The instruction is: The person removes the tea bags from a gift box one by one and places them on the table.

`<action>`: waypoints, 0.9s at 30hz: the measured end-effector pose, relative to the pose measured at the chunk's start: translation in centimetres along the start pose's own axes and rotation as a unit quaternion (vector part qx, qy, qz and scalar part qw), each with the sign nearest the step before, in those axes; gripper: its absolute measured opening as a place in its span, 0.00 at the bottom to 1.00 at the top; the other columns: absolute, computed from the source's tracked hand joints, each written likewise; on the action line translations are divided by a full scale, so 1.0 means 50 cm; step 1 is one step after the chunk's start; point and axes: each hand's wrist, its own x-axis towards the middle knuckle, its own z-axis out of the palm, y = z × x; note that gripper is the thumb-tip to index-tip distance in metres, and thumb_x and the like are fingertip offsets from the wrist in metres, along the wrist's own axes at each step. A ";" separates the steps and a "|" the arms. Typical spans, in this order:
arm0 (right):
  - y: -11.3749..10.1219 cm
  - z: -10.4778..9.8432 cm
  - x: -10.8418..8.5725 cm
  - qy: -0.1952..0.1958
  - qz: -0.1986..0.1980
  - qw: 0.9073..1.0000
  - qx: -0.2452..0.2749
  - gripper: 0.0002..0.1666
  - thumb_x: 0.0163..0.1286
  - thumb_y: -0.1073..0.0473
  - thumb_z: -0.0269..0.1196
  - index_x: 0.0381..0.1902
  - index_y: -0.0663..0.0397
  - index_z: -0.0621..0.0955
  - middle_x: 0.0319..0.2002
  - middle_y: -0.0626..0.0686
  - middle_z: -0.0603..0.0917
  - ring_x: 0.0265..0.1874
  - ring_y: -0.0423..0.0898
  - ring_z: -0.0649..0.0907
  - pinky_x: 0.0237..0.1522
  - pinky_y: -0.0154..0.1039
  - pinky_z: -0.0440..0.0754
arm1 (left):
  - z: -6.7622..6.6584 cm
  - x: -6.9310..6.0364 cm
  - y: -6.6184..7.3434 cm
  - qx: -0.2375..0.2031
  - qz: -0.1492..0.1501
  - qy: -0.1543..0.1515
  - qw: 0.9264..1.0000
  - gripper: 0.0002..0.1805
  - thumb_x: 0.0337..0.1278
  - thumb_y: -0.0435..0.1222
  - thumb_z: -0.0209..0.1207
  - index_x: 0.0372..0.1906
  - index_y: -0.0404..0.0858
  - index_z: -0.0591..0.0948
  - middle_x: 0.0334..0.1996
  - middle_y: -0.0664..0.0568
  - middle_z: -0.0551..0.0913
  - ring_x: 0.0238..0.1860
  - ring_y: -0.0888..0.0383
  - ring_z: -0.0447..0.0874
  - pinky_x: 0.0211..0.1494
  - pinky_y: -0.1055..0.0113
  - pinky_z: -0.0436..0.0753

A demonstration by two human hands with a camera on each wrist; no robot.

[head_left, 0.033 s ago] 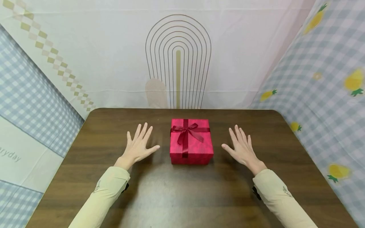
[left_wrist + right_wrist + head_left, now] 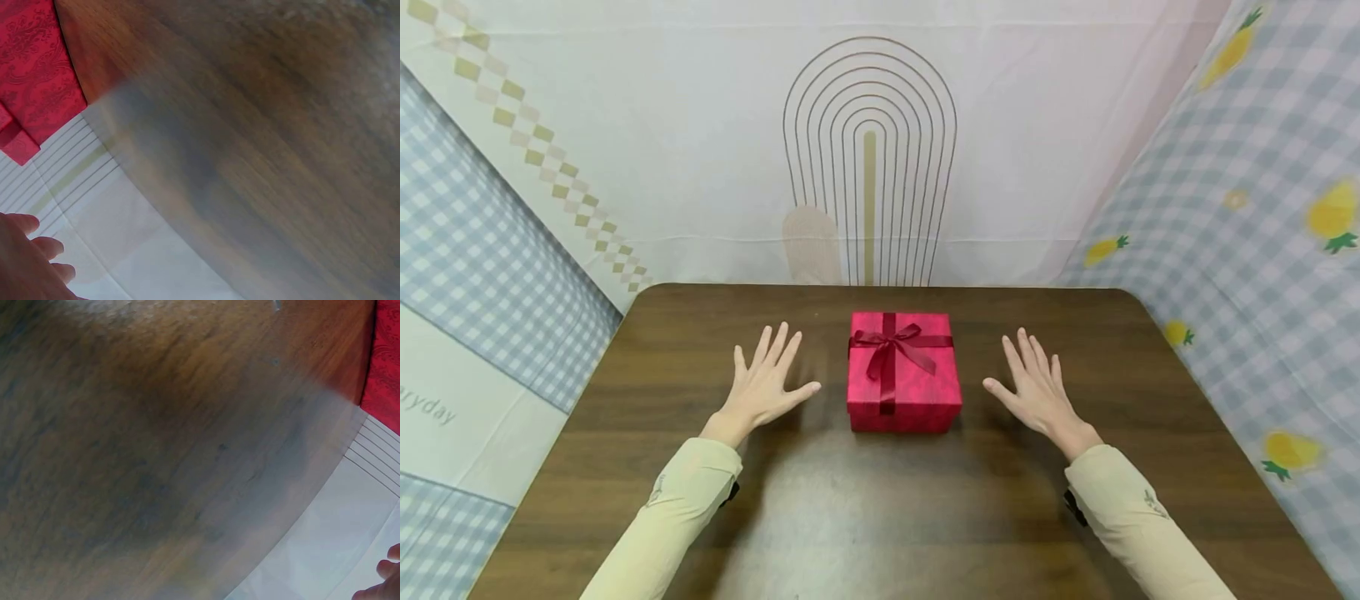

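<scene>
A red gift box [image 2: 917, 392] with a dark red ribbon and bow [image 2: 891, 342] stands between the two hands, its lid on. Left of it, the left hand [image 2: 760, 387] is spread palm down with straight fingers, apart from the box. The right hand [image 2: 1041, 396] is spread the same way on the other side, also not touching it. Neither hand holds anything. In the left wrist view the box [image 2: 37, 69] shows at the upper left, above part of the left hand [image 2: 28, 265]. The right wrist view shows the box [image 2: 384, 369] and some fingertips of the right hand [image 2: 384, 581].
The brown wooden table [image 2: 865, 517] has rounded far corners. Behind it hangs a white cloth [image 2: 700, 125] printed with arches. Blue checked cloths hang at the left [image 2: 512, 250] and at the right [image 2: 1225, 250], the right one printed with yellow fruit.
</scene>
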 end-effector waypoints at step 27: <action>-0.042 0.029 -0.007 -0.052 -0.046 0.970 0.235 0.60 0.58 0.51 0.64 0.71 0.56 0.35 0.72 0.56 0.35 0.70 0.57 0.43 0.64 0.60 0.47 | 0.014 0.002 0.053 -0.270 0.084 -0.033 0.959 0.60 0.38 0.44 0.69 0.71 0.33 0.42 0.72 0.41 0.39 0.71 0.45 0.38 0.67 0.45 0.49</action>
